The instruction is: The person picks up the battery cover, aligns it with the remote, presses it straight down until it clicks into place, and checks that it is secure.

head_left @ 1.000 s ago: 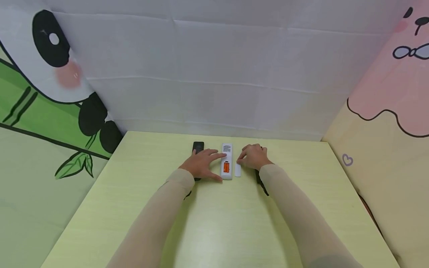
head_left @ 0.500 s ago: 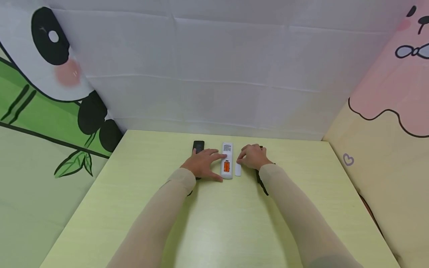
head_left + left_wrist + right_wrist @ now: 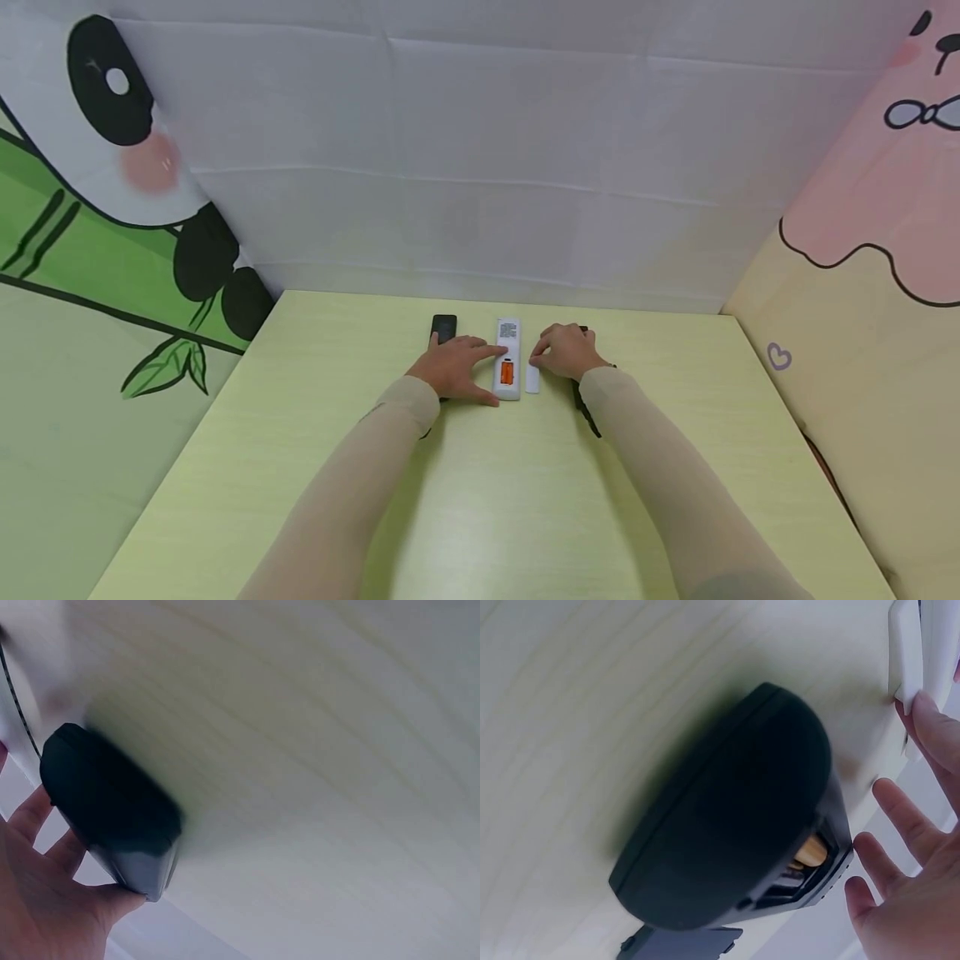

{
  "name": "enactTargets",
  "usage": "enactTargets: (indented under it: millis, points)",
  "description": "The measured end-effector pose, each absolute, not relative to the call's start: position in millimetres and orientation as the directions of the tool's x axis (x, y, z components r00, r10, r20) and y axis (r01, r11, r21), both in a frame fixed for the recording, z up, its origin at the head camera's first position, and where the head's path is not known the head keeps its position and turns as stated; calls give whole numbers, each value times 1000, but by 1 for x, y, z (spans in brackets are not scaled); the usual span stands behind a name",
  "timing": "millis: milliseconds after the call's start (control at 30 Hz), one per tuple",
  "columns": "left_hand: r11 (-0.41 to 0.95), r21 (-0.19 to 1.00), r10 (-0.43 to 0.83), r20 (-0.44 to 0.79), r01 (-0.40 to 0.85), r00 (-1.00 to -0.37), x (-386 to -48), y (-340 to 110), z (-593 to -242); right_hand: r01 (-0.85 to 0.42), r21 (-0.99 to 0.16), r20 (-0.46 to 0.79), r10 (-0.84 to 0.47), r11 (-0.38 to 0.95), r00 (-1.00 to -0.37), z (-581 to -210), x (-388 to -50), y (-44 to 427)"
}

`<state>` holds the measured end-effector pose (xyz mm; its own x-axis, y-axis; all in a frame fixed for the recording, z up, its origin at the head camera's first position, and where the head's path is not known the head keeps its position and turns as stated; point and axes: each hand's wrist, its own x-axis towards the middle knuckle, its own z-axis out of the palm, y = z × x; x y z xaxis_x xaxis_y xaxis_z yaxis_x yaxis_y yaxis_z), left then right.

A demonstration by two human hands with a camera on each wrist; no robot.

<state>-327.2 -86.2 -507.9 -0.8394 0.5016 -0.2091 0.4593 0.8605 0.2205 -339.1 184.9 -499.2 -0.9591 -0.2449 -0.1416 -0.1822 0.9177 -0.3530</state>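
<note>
A white remote control (image 3: 508, 337) lies back side up, with orange batteries (image 3: 507, 373) in its uncovered compartment. My left hand (image 3: 452, 367) has its fingers spread; the index finger touches the white remote and the thumb points toward its lower end. Just right of that remote, my right hand (image 3: 567, 350) pinches the top end of a white battery cover (image 3: 532, 382) between thumb and index finger, while the cover lies at the table. In the right wrist view, the other fingers (image 3: 904, 814) stay loose beside the white cover (image 3: 908, 656).
A black remote (image 3: 444, 327) lies partly under my left hand. Another black remote (image 3: 727, 810), its battery compartment uncovered with a battery (image 3: 811, 852) showing, lies beneath my right wrist. A dark cover piece (image 3: 679, 943) is beside it. The table (image 3: 480, 500) meets a white cloth wall (image 3: 480, 225) behind.
The view has tilted very slightly. Both hands, the white remote and its cover keep the same places relative to each other.
</note>
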Motion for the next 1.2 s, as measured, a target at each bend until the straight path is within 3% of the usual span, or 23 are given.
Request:
enactTargets:
  millis: [1200]
  points:
    - [868,218,489,-215,447,-845,-323,-84,-503,-174,-376,-116,-233,910,-966,-494,-341,179]
